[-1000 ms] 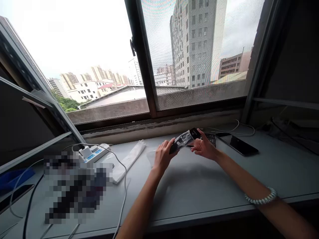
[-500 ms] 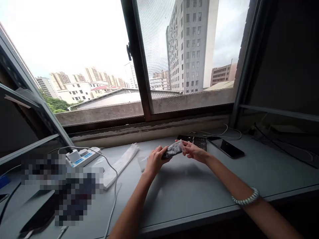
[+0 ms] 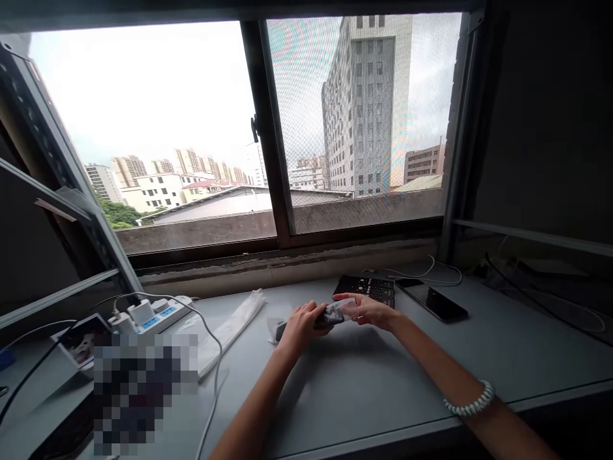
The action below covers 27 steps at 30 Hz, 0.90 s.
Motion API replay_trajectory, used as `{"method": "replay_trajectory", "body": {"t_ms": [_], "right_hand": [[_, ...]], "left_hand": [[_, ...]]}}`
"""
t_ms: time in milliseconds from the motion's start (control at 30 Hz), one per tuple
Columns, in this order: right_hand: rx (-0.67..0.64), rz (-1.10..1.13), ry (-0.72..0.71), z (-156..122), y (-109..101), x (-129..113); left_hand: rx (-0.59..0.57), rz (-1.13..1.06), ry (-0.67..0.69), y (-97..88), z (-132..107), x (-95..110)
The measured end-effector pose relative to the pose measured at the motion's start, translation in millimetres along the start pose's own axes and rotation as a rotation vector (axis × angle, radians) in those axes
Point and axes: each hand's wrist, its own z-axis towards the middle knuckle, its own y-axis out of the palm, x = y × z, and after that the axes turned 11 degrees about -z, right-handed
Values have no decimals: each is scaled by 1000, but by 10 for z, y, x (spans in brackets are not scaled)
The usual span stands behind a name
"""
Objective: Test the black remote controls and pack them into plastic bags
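Fingers of left hand point(image 3: 301, 322) and right hand point(image 3: 370, 311) pinch dark gadget point(image 3: 331, 315) between them, possibly plastic-wrapped.

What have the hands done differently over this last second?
The left hand and right hand brought the dark device in its clear bag down closer to the desk, still gripping it at either end. The keypad, phone and power strip stayed put.

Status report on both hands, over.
Left hand and right hand both gripping bagged dark device over the desk. Dark keypad and phone lie just behind.
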Motion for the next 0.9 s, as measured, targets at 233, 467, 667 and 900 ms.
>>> {"method": "replay_trajectory", "body": {"t_ms": [233, 467, 667, 900], "right_hand": [[49, -25, 41, 37, 22, 34], [105, -137, 20, 1, 65, -2], [128, -225, 29, 72, 69, 75], [235, -114, -19, 104, 145, 69]], "left_hand": [[-56, 11, 19, 24, -1, 37], [-40, -26, 18, 32, -5, 58], [3, -36, -29, 64, -19, 75], [-8, -50, -36, 84, -11, 98]]}}
